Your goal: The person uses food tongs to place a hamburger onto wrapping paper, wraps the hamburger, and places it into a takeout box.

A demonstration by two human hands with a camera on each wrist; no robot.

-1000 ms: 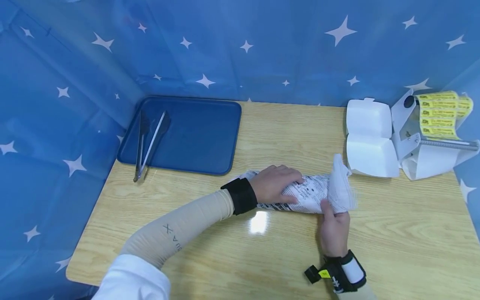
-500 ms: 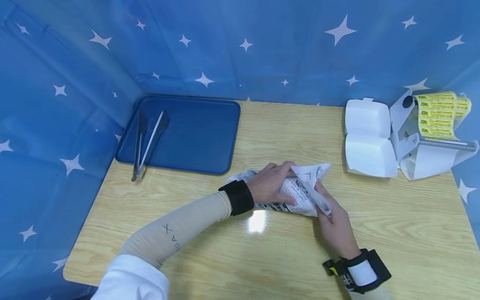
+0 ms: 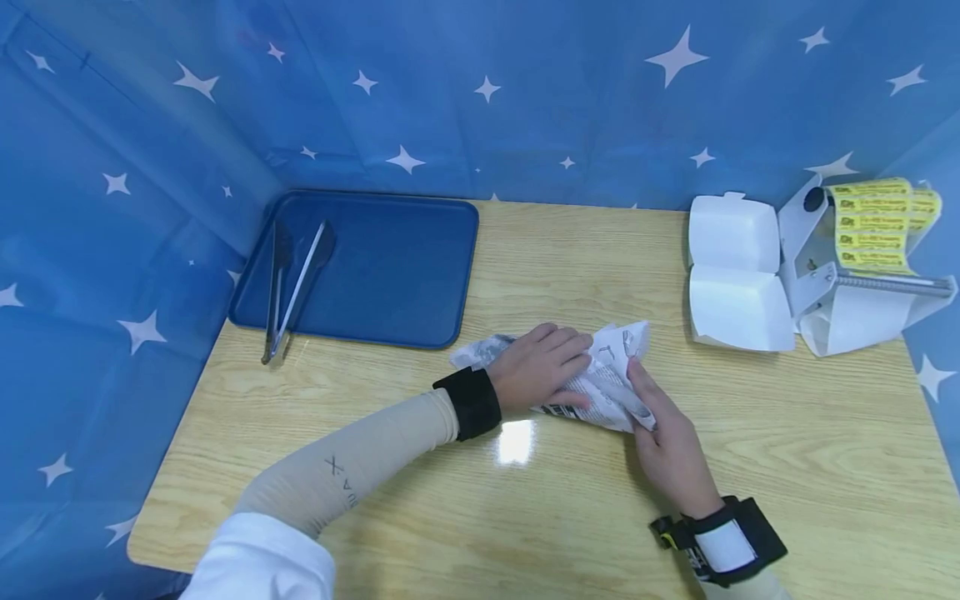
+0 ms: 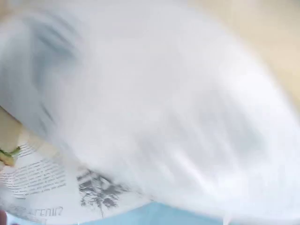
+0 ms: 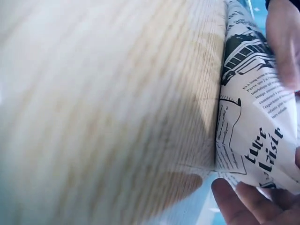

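A bundle in newspaper-print wrapping paper (image 3: 600,383) lies on the wooden table, its right end folded over. My left hand (image 3: 542,367) rests across the middle of it, fingers laid over the top and thumb along the near side. At the right end my right hand (image 3: 671,442) pinches the folded paper between thumb and fingers. The right wrist view has the printed side of the wrapping paper (image 5: 255,108) close up, with fingertips (image 5: 225,192) under its end. Blurred paper (image 4: 154,93) fills most of the left wrist view; a bit of green filling (image 4: 11,152) shows at its left edge.
A blue tray (image 3: 390,267) stands at the back left, with metal tongs (image 3: 292,292) lying over its left side. At the back right are an open white clamshell box (image 3: 738,308) and a dispenser with a roll of yellow labels (image 3: 870,225). A blue star-print curtain (image 3: 525,100) hangs behind.
My right hand has moved up and leftward, folding the upright right end of the paper over the bundle. My left hand stays on the bundle, its fingers now flattened over the folded paper.
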